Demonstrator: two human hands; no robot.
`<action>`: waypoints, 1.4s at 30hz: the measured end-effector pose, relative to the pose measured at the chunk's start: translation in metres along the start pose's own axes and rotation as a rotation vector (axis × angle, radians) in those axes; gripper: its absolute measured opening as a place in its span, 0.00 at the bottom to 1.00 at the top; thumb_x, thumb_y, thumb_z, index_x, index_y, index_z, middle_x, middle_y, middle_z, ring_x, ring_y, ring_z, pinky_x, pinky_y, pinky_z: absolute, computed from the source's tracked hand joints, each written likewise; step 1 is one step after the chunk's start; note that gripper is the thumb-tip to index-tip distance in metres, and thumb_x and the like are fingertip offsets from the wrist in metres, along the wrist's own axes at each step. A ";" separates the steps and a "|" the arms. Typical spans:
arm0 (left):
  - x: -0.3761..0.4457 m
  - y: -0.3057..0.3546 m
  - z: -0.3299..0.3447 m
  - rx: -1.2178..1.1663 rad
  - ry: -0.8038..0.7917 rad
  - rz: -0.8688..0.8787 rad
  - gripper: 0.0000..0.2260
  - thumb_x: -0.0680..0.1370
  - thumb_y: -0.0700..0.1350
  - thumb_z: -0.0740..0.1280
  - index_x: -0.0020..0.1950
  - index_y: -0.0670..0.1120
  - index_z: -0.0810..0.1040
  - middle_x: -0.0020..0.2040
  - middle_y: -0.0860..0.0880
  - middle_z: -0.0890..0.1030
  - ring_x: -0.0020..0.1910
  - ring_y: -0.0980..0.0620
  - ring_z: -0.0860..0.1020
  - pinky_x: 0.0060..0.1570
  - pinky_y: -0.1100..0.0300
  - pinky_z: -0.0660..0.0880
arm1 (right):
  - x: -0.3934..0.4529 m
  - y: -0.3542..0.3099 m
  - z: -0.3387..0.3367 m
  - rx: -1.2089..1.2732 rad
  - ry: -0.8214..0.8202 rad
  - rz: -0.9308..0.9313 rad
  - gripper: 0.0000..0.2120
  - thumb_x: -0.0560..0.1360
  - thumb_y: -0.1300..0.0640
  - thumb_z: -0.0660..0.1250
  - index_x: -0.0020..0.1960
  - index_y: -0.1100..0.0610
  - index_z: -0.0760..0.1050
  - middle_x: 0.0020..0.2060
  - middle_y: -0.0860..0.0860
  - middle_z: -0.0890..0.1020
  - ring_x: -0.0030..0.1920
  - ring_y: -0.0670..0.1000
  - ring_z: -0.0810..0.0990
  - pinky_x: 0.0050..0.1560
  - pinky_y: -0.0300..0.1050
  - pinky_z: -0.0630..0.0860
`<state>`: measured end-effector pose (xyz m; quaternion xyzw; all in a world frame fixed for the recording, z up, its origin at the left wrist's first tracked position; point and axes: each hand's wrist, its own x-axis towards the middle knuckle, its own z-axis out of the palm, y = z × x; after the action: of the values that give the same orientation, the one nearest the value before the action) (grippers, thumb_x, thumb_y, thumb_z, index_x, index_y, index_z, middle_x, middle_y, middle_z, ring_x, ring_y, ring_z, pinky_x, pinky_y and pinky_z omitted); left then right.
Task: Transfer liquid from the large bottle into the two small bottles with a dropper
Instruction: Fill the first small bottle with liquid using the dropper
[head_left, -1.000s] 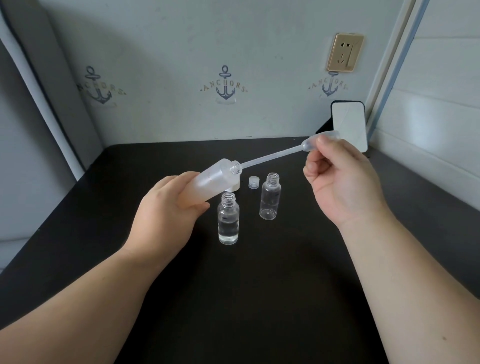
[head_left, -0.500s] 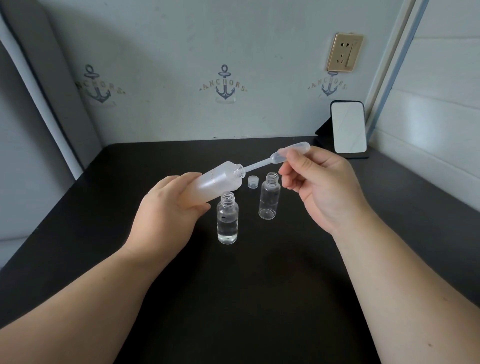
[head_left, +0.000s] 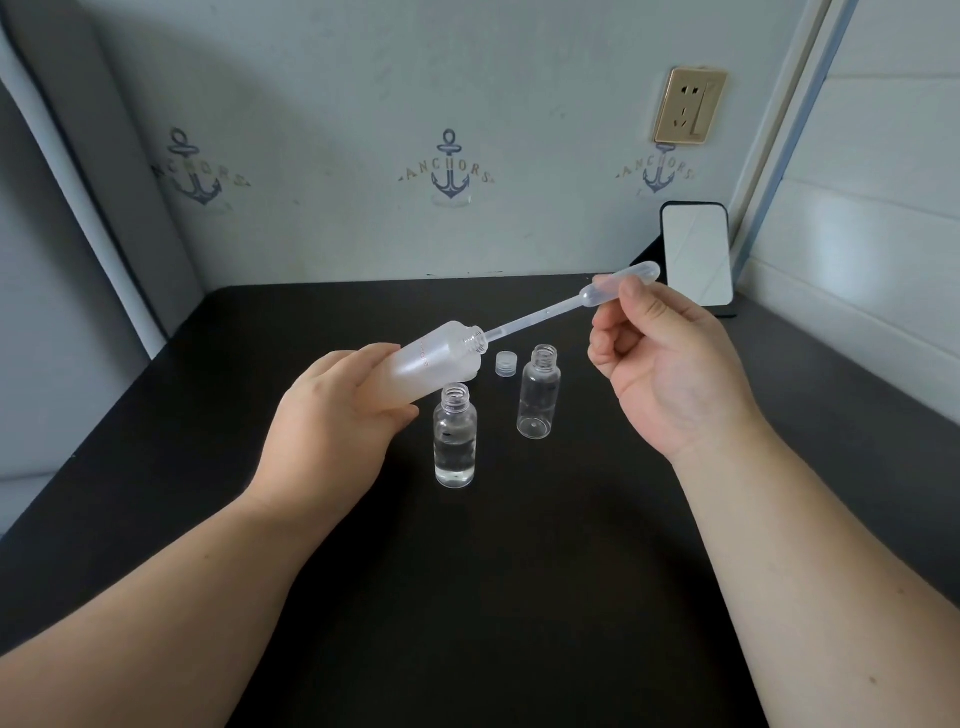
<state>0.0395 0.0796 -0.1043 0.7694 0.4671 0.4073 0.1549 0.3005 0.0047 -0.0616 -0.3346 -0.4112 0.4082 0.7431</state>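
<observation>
My left hand (head_left: 332, 436) is wrapped round the big bottle (head_left: 431, 358), tilted w/ its open mouth up and to the right, held above the table (head_left: 519, 597). My right hand (head_left: 670, 374) pinches the dropper (head_left: 571, 304) at its bulb between thumb and fingertips; the other fingers are loosely curled. The dropper's tip sits at the bottle mouth, can't tell how deep.

Progress: the near small bottle (head_left: 455, 441) stands upright just below the big one, roughly half full of clear liquid, so that one's partly or fully done. The far small bottle (head_left: 538, 395) stands a bit right, looks empty, no cap on. A small cap (head_left: 506, 362) lies just left of it.

Left to do, I reckon: draw up a load, fill the far bottle, maybe top up the near one.
</observation>
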 end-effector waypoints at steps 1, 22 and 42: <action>0.000 0.000 0.000 0.001 0.001 0.000 0.20 0.74 0.47 0.75 0.64 0.59 0.78 0.52 0.63 0.77 0.52 0.65 0.73 0.46 0.74 0.65 | 0.000 -0.001 0.000 0.009 0.006 0.004 0.09 0.78 0.56 0.69 0.44 0.58 0.86 0.37 0.52 0.82 0.35 0.47 0.78 0.40 0.39 0.76; 0.003 -0.002 -0.001 -0.204 0.059 -0.172 0.14 0.75 0.54 0.74 0.56 0.64 0.73 0.46 0.64 0.79 0.45 0.73 0.77 0.36 0.71 0.70 | 0.007 -0.009 -0.015 0.326 0.338 0.031 0.10 0.79 0.55 0.70 0.42 0.58 0.84 0.35 0.50 0.80 0.33 0.47 0.76 0.35 0.38 0.73; 0.005 -0.002 -0.001 -0.312 0.024 -0.289 0.23 0.75 0.56 0.73 0.68 0.57 0.71 0.49 0.66 0.76 0.47 0.66 0.76 0.41 0.68 0.69 | 0.007 -0.007 -0.008 0.172 0.320 0.054 0.13 0.80 0.55 0.68 0.38 0.57 0.83 0.33 0.49 0.79 0.32 0.47 0.73 0.35 0.38 0.70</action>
<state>0.0381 0.0849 -0.1023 0.6562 0.5056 0.4573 0.3234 0.3125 0.0061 -0.0567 -0.3414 -0.2421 0.4032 0.8138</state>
